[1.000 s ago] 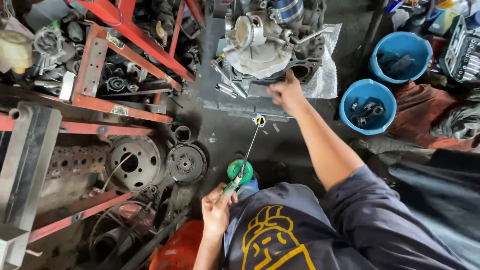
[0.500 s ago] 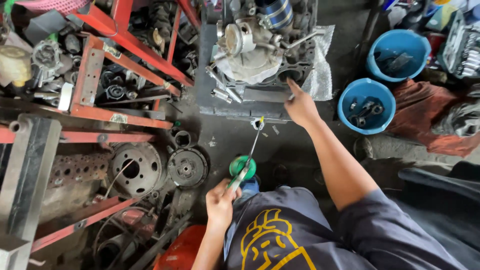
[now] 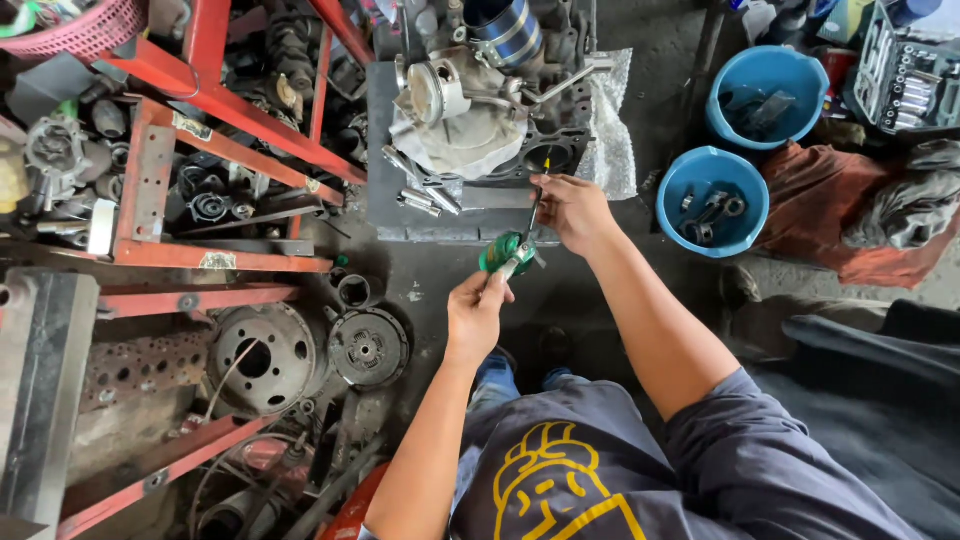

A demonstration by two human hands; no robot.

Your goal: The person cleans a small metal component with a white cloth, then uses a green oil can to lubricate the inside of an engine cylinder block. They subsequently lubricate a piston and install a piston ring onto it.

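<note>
My left hand [image 3: 478, 312] grips the handle of a green round-bodied tool [image 3: 507, 253], which looks like an oil can. A thin long spout with a yellow tip [image 3: 545, 164] rises from it. My right hand [image 3: 572, 208] pinches that spout about halfway up. The tip points at a bore in the dark engine block [image 3: 552, 150]. The block stands on a grey plate [image 3: 385, 200] on the floor, carrying a piston and pale metal parts [image 3: 455, 110]. Both hands hover at the block's near edge.
A red steel rack [image 3: 225, 150] full of engine parts fills the left. A flywheel [image 3: 262, 356] and clutch disc [image 3: 368, 348] lie on the floor below it. Two blue buckets [image 3: 712, 200] [image 3: 765, 95], a socket set [image 3: 905, 80] and a red cloth [image 3: 850, 225] are at the right.
Both hands and the green tool moved up to the engine block. My right hand left the block's edge and took hold of the thin spout.
</note>
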